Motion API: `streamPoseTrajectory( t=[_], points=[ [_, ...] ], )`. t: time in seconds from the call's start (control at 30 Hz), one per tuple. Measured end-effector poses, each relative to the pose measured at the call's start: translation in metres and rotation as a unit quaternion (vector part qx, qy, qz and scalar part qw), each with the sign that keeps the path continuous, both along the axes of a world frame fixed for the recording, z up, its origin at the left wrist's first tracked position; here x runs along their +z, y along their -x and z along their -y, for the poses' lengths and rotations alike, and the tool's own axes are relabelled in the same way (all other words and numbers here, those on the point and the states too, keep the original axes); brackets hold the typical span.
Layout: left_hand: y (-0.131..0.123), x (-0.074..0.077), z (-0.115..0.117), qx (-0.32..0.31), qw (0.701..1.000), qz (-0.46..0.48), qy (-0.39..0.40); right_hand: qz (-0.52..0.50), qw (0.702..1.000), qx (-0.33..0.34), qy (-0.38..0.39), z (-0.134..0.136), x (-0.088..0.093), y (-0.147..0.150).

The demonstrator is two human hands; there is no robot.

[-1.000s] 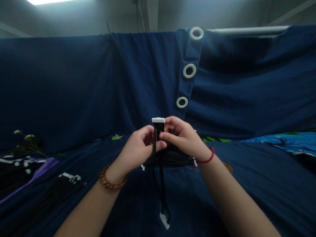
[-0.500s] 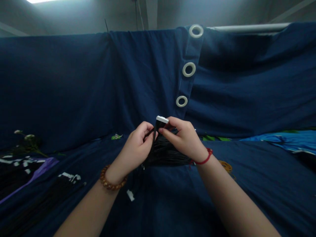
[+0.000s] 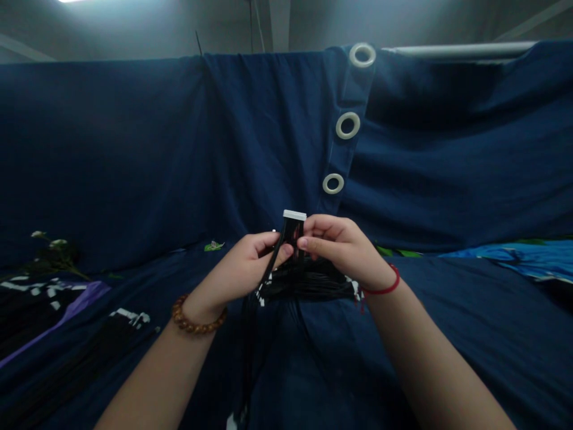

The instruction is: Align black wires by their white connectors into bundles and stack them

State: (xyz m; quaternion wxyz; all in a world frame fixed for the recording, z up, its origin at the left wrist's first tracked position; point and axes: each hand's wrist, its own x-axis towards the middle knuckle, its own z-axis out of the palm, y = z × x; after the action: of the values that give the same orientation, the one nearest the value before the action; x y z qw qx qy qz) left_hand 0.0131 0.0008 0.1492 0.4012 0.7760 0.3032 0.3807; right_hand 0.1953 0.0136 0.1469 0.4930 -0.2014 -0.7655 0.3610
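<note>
Black wire harness [image 3: 290, 230] held upright between two bare hands, above the cloth-covered tabletop [image 3: 447, 310] and in front of the far blue curtain [image 3: 268, 137]. Its white connector [image 3: 294, 215] faces up at the far end of the wires. The left hand [image 3: 246, 261] closes a thumb-and-finger grip on the wires from the left, thumb pressed across them below the connector; some strands pass to the left of that thumb. The right hand [image 3: 347, 246] has its grip narrowed to a pinch at the right edge of the wires, just under the connector; how firmly it bears is hard to tell, as its fingertips are partly hidden. Loose strands hang nearer, toward a white end piece [image 3: 231, 421] at the near edge. A pile of black cables [image 3: 308, 286] lies just beyond and below the hands. The harness is probably light, its wires limp and apt to fan out, its connector rigid and perhaps slick. The soundest hold is likely on the gathered wires just beneath the connector, with a finger steadying its side; sharp tugging could strain the wire joints.
</note>
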Motion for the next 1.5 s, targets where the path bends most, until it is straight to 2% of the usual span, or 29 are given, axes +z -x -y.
streamPoseTrajectory(
  t=[0.17, 0.3, 0.53, 0.8, 1.03, 1.13, 1.23, 1.3, 1.4, 1.5],
  points=[
    [-0.002, -0.002, -0.002, 0.005, 0.999, 0.045, 0.017, -0.046, 0.999, -0.002, 0.021, -0.002, 0.0, 0.001],
    [-0.005, -0.005, -0.003, -0.036, 0.996, 0.063, 0.053, -0.064, 0.998, -0.006, 0.013, -0.004, -0.001, 0.001],
    [-0.007, -0.007, -0.004, -0.057, 0.997, 0.054, 0.024, -0.066, 0.998, -0.006, 0.014, -0.005, -0.002, 0.004],
    [-0.007, -0.006, -0.002, -0.045, 0.988, 0.114, 0.09, -0.08, 0.996, 0.013, 0.042, -0.003, -0.002, 0.001],
    [-0.002, -0.004, -0.003, -0.008, 0.994, 0.108, 0.035, -0.091, 0.99, 0.072, 0.078, -0.003, -0.003, -0.001],
    [-0.004, -0.007, -0.006, -0.028, 0.995, 0.095, 0.018, -0.065, 0.987, 0.1, 0.106, 0.0, -0.003, 0.002],
    [-0.006, -0.01, -0.01, -0.039, 0.997, 0.063, 0.008, -0.042, 0.987, 0.099, 0.119, 0.001, -0.003, 0.004],
    [-0.007, -0.011, -0.013, -0.004, 0.998, 0.064, -0.022, -0.038, 0.988, 0.085, 0.122, 0.0, -0.003, 0.004],
    [-0.007, -0.008, -0.016, 0.082, 0.981, 0.167, -0.061, -0.033, 0.989, 0.059, 0.131, -0.002, -0.002, 0.0],
    [0.002, 0.001, -0.018, 0.123, 0.927, 0.349, -0.055, 0.005, 0.986, 0.064, 0.152, -0.005, -0.002, -0.004]
  ],
)
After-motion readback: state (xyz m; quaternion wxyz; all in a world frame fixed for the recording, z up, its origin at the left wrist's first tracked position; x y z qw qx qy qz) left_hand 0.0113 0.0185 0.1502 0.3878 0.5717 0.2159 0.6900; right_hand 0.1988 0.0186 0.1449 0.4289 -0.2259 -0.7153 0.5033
